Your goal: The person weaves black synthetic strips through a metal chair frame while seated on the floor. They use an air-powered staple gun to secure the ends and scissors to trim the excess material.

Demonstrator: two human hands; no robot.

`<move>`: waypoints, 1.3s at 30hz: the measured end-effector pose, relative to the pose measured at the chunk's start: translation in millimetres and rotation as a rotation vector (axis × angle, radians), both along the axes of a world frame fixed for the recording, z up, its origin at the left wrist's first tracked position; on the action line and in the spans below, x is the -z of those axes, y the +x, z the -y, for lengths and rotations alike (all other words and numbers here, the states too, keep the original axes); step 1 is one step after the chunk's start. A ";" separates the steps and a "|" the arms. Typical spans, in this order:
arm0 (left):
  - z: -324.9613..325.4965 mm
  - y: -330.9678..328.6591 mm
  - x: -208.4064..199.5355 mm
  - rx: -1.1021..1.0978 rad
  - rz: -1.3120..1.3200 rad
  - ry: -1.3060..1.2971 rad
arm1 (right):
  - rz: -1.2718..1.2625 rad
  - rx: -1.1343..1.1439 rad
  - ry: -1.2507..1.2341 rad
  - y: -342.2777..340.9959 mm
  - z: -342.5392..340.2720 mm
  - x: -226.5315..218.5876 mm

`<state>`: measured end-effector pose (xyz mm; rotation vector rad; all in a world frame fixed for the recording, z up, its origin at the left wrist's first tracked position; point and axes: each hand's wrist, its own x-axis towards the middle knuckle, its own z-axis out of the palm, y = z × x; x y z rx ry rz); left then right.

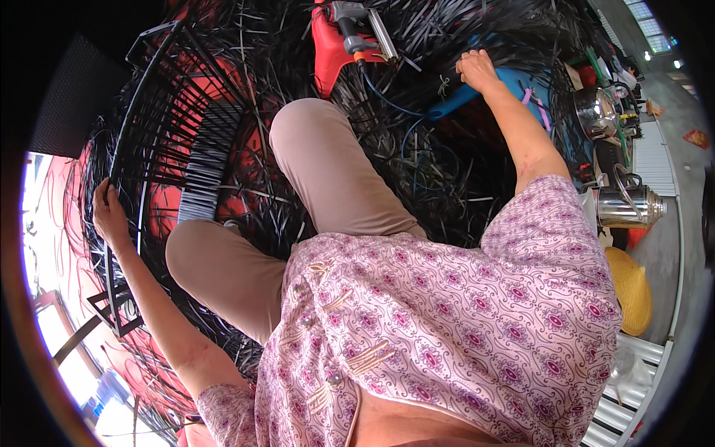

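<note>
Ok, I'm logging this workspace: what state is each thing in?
Black frame: partly woven
Left hand: at the frame's edge, grip unclear
Black strips: loose, tangled
Right hand: fingers curled at the strips, grip unclear
Air gun: lying across red plastic
Blue hose: connected to the gun, slack

A black frame [202, 170], partly woven, sits amid loose black strips [514, 33].

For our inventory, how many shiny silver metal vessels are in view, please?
2: rounded silver metal vessel, upper right; cylindrical silver metal vessel, below it. Others may be hidden.
</note>
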<state>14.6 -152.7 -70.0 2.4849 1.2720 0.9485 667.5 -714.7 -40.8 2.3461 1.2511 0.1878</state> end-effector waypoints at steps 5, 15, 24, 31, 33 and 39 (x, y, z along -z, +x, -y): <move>-7.0 -3.8 5.1 0.015 0.014 0.021 | -0.060 0.029 -0.008 12.2 -2.4 4.6; -4.9 -0.4 2.9 0.013 0.033 -0.005 | -0.060 0.014 0.169 7.6 3.6 2.4; -3.5 0.9 2.4 -0.024 -0.018 -0.002 | -0.105 0.051 0.073 9.5 -1.8 -3.3; -4.0 -7.2 2.8 -0.064 -0.011 -0.065 | 0.163 -0.102 0.044 -0.3 -23.9 -18.9; 2.1 -1.4 1.0 -0.033 -0.021 0.052 | 0.083 0.047 0.064 -10.2 -33.7 -37.8; 22.3 12.4 -17.2 -0.060 -0.018 0.055 | 0.285 0.062 0.349 -7.0 -42.4 -99.8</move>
